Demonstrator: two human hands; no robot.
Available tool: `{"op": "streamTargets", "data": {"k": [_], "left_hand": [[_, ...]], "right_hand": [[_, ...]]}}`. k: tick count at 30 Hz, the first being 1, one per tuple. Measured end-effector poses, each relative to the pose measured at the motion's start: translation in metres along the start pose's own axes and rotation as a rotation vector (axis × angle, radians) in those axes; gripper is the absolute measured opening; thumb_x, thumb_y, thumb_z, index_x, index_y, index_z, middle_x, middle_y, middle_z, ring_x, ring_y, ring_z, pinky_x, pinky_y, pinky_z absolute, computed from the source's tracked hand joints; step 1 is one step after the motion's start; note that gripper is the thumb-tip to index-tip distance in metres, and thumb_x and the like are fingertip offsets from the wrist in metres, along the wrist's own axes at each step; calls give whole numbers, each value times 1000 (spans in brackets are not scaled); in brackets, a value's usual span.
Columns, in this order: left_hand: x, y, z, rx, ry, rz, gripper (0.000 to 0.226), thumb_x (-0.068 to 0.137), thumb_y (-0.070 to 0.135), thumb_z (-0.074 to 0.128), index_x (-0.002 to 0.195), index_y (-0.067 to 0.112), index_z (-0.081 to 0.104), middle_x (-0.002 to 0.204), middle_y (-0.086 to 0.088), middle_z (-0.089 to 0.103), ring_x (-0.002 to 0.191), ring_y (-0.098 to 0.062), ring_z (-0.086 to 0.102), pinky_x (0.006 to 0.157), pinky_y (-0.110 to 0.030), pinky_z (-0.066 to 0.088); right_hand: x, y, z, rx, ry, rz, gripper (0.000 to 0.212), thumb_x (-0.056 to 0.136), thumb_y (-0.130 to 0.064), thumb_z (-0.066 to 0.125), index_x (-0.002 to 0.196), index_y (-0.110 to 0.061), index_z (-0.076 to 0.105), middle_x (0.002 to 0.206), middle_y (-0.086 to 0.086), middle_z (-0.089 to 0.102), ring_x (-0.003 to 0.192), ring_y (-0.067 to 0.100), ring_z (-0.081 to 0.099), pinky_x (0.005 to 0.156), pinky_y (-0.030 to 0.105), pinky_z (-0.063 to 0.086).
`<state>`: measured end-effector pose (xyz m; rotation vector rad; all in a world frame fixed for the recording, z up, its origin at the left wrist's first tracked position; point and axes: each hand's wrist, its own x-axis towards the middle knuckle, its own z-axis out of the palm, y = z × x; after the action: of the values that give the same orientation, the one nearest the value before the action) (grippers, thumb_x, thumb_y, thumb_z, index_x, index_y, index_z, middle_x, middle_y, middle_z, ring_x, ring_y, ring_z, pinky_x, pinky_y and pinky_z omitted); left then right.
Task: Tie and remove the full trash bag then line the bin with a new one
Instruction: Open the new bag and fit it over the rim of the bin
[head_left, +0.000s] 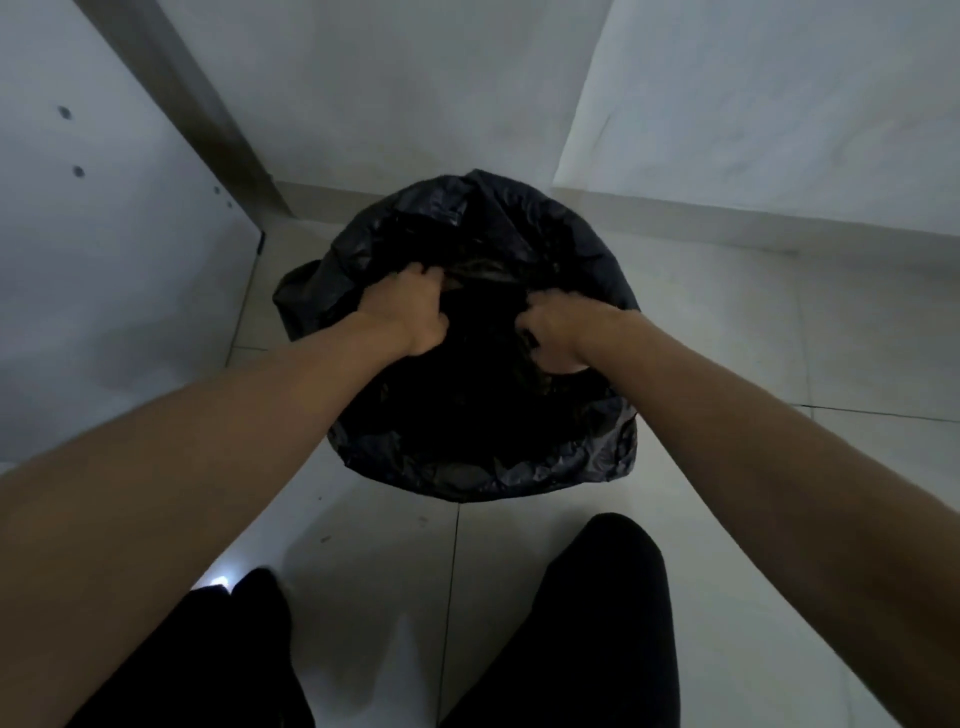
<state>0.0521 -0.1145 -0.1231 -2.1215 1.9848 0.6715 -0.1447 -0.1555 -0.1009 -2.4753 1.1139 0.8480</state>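
Note:
A black trash bag (483, 447) covers a round bin on the tiled floor in the middle of the view; the bin itself is hidden under the plastic. My left hand (413, 306) grips a bunch of the bag's plastic near the left of its mouth. My right hand (558, 335) grips the plastic on the right side, fingers curled into the dark folds. The two hands are close together over the bag's opening. The inside of the bag is too dark to make out.
A white cabinet panel (104, 249) stands at the left, close to the bin. White walls (753, 104) meet in a corner behind it. My dark-trousered legs (582, 634) are at the bottom, on pale floor tiles (395, 561).

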Motion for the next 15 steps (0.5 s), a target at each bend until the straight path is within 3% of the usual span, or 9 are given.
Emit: {"op": "streamTargets", "data": {"k": [1,3,5,8,11,13,15], "left_hand": [[-3,-1,-5,-19,105,38,47,92,30,53,135,14,48,129,-15,55,113,-39,55,85,-44,51],[-12,-6,-15,62,392,174,40,91,27,53,128,13,55,118,-14,62,107,-38,55,80,-45,50],[-20,-15,-22,212,501,233,42,89,29,54,129,14,55,122,-13,59,112,-38,51,87,-47,45],[-29,-32,-20,423,365,203,47,88,32,56,132,15,56,143,-13,46,130,-34,40,103,-47,33],[-49,-39,-15,265,419,201,53,88,27,58,139,14,50,151,-14,37,140,-33,31,110,-50,26],[-63,-39,-12,149,405,153,65,89,26,59,149,16,36,158,-14,27,146,-34,22,113,-54,26],[-74,-42,-9,53,311,55,73,92,25,57,155,18,21,163,-12,12,148,-36,15,113,-57,28]], "right_hand": [[-6,1,-4,104,52,-31,37,93,-26,51,128,-19,60,131,14,58,117,35,56,98,41,48],[-14,4,-11,264,418,-71,33,92,-23,47,120,-19,64,115,12,68,105,34,63,88,41,52],[-26,5,-14,199,548,-50,34,91,-21,46,120,-16,62,114,11,67,105,34,60,86,42,50],[-48,8,-1,53,435,-100,36,84,-16,47,112,-12,69,118,13,65,110,38,58,90,47,50],[-69,3,18,242,716,21,32,84,-14,53,111,-7,69,125,16,63,120,37,55,102,50,44],[-83,-9,29,331,827,205,38,88,-18,54,125,-9,61,141,14,52,133,35,45,110,50,36],[-90,-18,43,497,728,312,49,95,-25,52,142,-9,45,155,14,33,140,34,36,114,47,32]]}}
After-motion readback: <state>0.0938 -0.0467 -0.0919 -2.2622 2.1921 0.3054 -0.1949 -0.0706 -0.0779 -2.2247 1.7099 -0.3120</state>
